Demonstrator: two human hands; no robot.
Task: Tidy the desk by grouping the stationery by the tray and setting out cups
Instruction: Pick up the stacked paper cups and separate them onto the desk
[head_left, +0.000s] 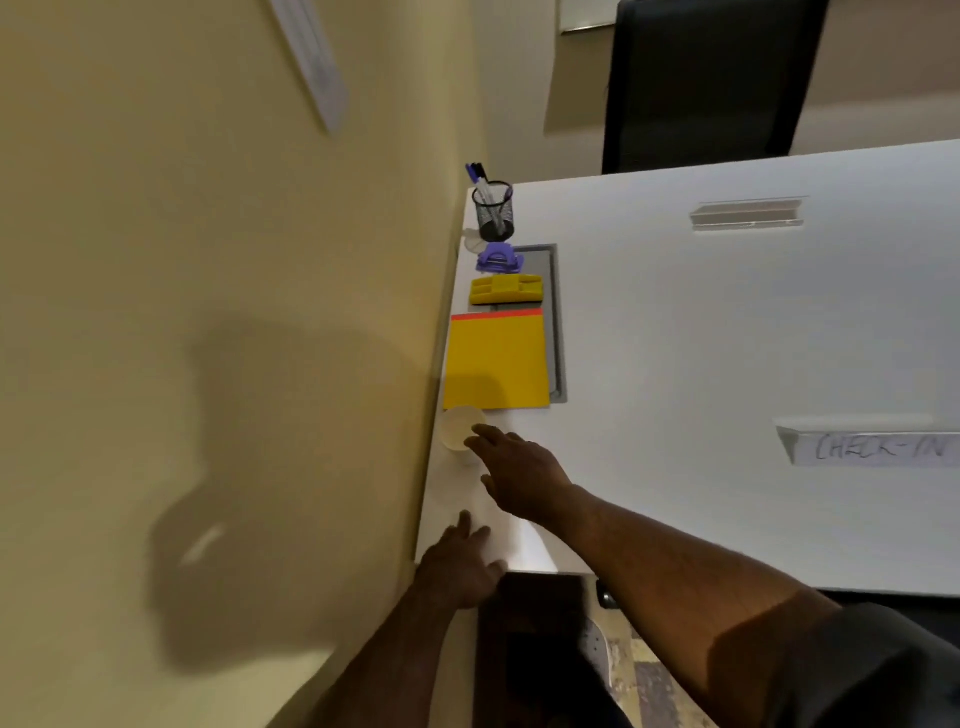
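Note:
A pale paper cup (458, 426) stands at the desk's left edge, just in front of a yellow notepad (497, 359) with a red top strip. My right hand (519, 473) hovers beside the cup with fingers spread, its fingertips touching or nearly touching the rim. My left hand (462, 564) rests flat on the near left corner of the desk, holding nothing. Behind the notepad lie a yellow tray (506, 289), a purple hole punch (498, 258) and a black mesh pen holder (493, 210) with pens.
The row of stationery runs along a yellow wall (208, 312) on the left. A grey cable hatch (556, 322) lies under the stationery. A "CHECK-IN" sign (878, 447) and a clear holder (748, 214) stand on the white desk. A black chair (711, 83) stands behind.

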